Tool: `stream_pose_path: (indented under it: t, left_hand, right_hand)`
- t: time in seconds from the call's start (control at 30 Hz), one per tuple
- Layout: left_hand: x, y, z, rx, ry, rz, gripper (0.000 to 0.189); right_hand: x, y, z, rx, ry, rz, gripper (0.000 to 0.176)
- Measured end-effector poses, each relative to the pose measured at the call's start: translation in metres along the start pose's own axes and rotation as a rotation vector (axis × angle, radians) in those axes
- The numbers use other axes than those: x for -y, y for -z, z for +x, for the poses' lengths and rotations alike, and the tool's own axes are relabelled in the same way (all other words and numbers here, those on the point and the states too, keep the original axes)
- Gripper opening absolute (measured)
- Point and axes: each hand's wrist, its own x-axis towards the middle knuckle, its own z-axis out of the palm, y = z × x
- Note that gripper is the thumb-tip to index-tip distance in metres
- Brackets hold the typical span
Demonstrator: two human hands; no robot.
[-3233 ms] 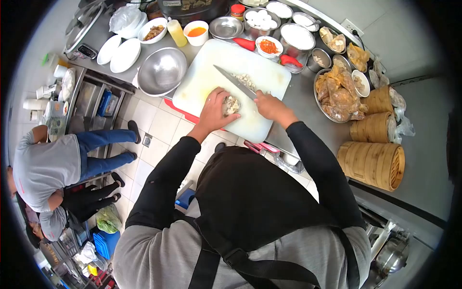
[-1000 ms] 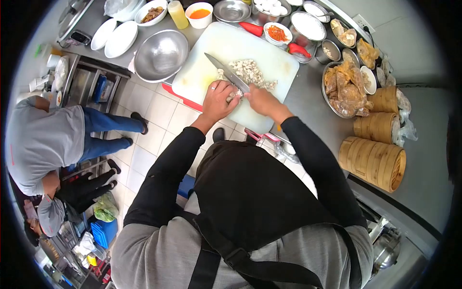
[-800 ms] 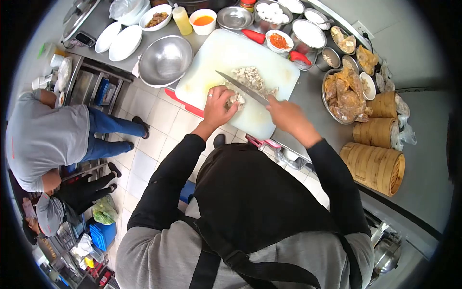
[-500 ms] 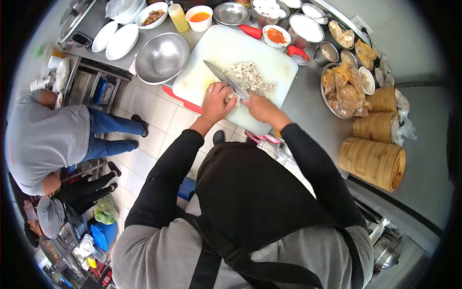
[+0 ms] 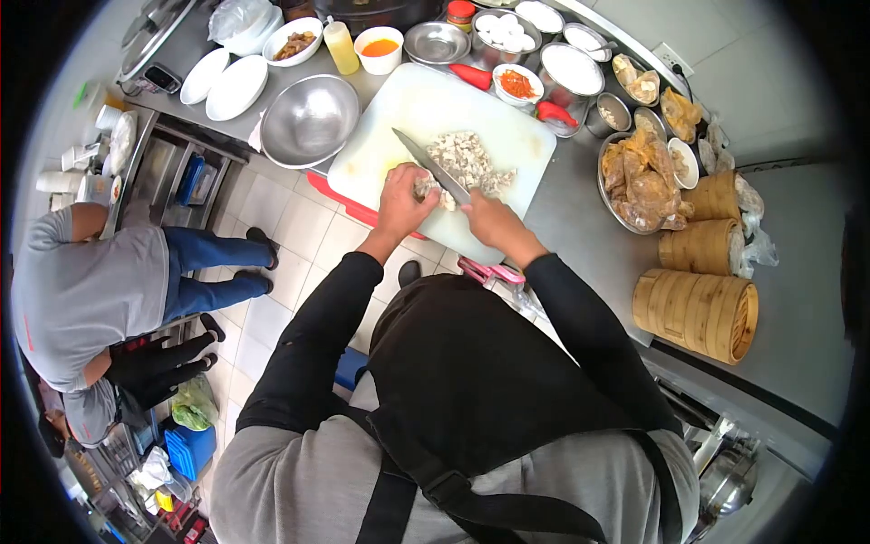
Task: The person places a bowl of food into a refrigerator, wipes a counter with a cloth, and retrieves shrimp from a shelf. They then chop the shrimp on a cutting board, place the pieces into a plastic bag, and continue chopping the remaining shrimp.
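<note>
On the white cutting board (image 5: 381,122) lies a heap of small pale chopped pieces (image 5: 467,156), perhaps chicken or mushroom. My right hand (image 5: 494,221) is wrapped round the handle of a kitchen knife (image 5: 430,166), whose blade points up and to the left across the board. Beside the blade, my left hand (image 5: 403,197) has its fingers bent over a small clump of the pale pieces (image 5: 426,187) and holds them close to the knife edge. The chopped heap sits on the far side of the blade from my left hand.
A steel bowl (image 5: 309,122) stands left of the board. Behind it are a squeeze bottle (image 5: 341,47), an orange sauce cup (image 5: 379,45) and red peppers (image 5: 471,76). To the right are a bowl of marinated poultry (image 5: 642,177) and bamboo steamers (image 5: 696,315). Two people stand at left.
The knife has shifted slightly along the pale pieces, and my left hand stays beside the blade. The whole view has tilted a little.
</note>
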Motion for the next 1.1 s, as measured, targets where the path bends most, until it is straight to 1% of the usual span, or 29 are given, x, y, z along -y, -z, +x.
stream_pose_path:
  t: [0.03, 0.07, 0.1, 0.13, 0.17, 0.2, 0.23, 0.27, 0.3, 0.37, 0.4, 0.43, 0.47, 0.5, 0.53, 0.6, 0.63, 0.67, 0.73, 0.77, 0.8, 0.83, 0.87, 0.9, 0.93, 0.97, 1.03, 1.07, 1.1]
  left_hand:
    - [0.001, 0.002, -0.001, 0.024, -0.035, 0.002, 0.034]
    - [0.002, 0.005, -0.002, 0.03, -0.046, 0.006, 0.034]
    - [0.004, 0.008, 0.004, 0.105, -0.056, -0.104, 0.033]
    - [0.003, 0.012, 0.009, 0.176, -0.059, -0.216, 0.031]
    - [0.002, 0.014, 0.01, 0.214, 0.013, -0.294, 0.027]
    - [-0.002, 0.017, 0.01, 0.2, 0.018, -0.295, 0.027]
    - [-0.006, 0.019, 0.007, 0.071, 0.012, -0.207, 0.025]
    - [-0.008, 0.02, 0.006, -0.05, 0.001, -0.113, 0.024]
    - [-0.004, 0.019, 0.006, -0.05, 0.007, -0.111, 0.024]
    - [0.004, 0.013, 0.006, 0.061, 0.022, -0.095, 0.021]
    - [0.007, 0.012, 0.007, 0.07, 0.025, -0.096, 0.021]
    - [0.009, 0.009, 0.008, 0.082, 0.016, -0.047, 0.02]
    - [0.009, 0.005, 0.009, 0.09, 0.004, 0.001, 0.02]
    - [0.01, 0.003, 0.007, 0.097, 0.002, -0.007, 0.02]
    - [0.012, 0.003, 0.005, 0.085, 0.012, -0.036, 0.02]
    - [0.006, 0.003, 0.002, 0.081, 0.01, -0.061, 0.019]
    - [0.0, 0.005, 0.002, -0.002, 0.014, -0.045, 0.019]
    - [-0.004, 0.007, 0.004, -0.096, 0.021, -0.027, 0.018]
    - [-0.005, 0.008, 0.004, -0.139, 0.067, -0.027, 0.016]
    - [0.0, 0.007, 0.003, -0.072, 0.067, -0.018, 0.016]
    - [0.003, 0.006, 0.002, -0.002, 0.061, -0.012, 0.016]
    - [0.005, 0.003, 0.001, -0.015, 0.057, -0.017, 0.016]
    - [0.006, 0.003, 0.001, -0.006, 0.058, -0.016, 0.016]
    - [0.008, 0.002, 0.003, 0.0, 0.041, -0.006, 0.016]
    - [0.008, 0.001, 0.002, 0.004, 0.027, 0.005, 0.016]
    - [0.008, 0.002, 0.002, 0.004, 0.025, 0.007, 0.016]
    - [0.003, 0.007, 0.003, 0.048, 0.039, -0.023, 0.016]
    - [-0.002, 0.01, 0.006, 0.054, 0.024, -0.024, 0.016]
    - [-0.016, 0.017, 0.008, 0.03, -0.076, -0.022, 0.015]
  right_hand:
    - [-0.006, -0.003, 0.01, -0.003, 0.002, 0.003, 0.031]
    - [-0.014, -0.003, 0.018, -0.006, 0.059, 0.015, 0.031]
    - [-0.019, 0.005, 0.027, -0.018, 0.126, 0.015, 0.031]
    - [-0.02, 0.018, 0.023, -0.028, 0.136, 0.006, 0.031]
    - [-0.024, 0.029, 0.012, -0.069, 0.145, -0.065, 0.03]
    - [-0.022, 0.042, -0.002, -0.103, 0.152, -0.137, 0.029]
    - [-0.013, 0.058, -0.015, -0.092, 0.159, -0.143, 0.029]
    - [-0.001, 0.077, -0.028, -0.044, 0.116, -0.216, 0.028]
    - [0.006, 0.084, -0.036, 0.003, 0.072, -0.286, 0.027]
    - [0.013, 0.073, -0.046, 0.05, 0.041, -0.334, 0.027]
    - [0.016, 0.069, -0.049, 0.087, 0.004, -0.379, 0.026]
    - [0.003, 0.041, -0.039, 0.038, 0.059, -0.277, 0.026]
    - [0.001, 0.021, -0.023, 0.039, 0.048, -0.275, 0.026]
    - [0.002, 0.004, -0.004, -0.003, 0.074, -0.179, 0.027]
    - [0.0, 0.0, 0.01, -0.047, 0.105, -0.087, 0.027]
    - [-0.008, 0.014, 0.028, -0.022, 0.132, -0.111, 0.027]
    - [-0.01, 0.022, 0.031, 0.001, 0.166, -0.138, 0.027]
    - [-0.016, 0.033, 0.026, -0.01, 0.172, -0.142, 0.027]
    - [0.0, 0.069, -0.016, -0.027, 0.122, -0.259, 0.028]
    - [0.008, 0.072, -0.031, -0.007, 0.132, -0.257, 0.028]
    - [0.015, 0.074, -0.045, 0.082, 0.072, -0.262, 0.029]
    - [0.018, 0.072, -0.052, 0.164, 0.006, -0.265, 0.03]
    - [0.011, 0.052, -0.043, 0.168, 0.001, -0.257, 0.03]
    - [0.0, 0.019, -0.022, 0.078, 0.04, -0.142, 0.03]
    - [-0.005, 0.003, -0.006, -0.011, 0.081, -0.03, 0.031]
    - [-0.002, 0.009, 0.007, -0.013, 0.082, -0.029, 0.031]
    - [0.01, 0.034, 0.018, 0.151, 0.014, 0.12, 0.032]
    - [0.012, 0.049, 0.014, 0.136, 0.008, 0.125, 0.032]
    - [0.011, 0.066, 0.01, 0.192, -0.076, 0.16, 0.034]
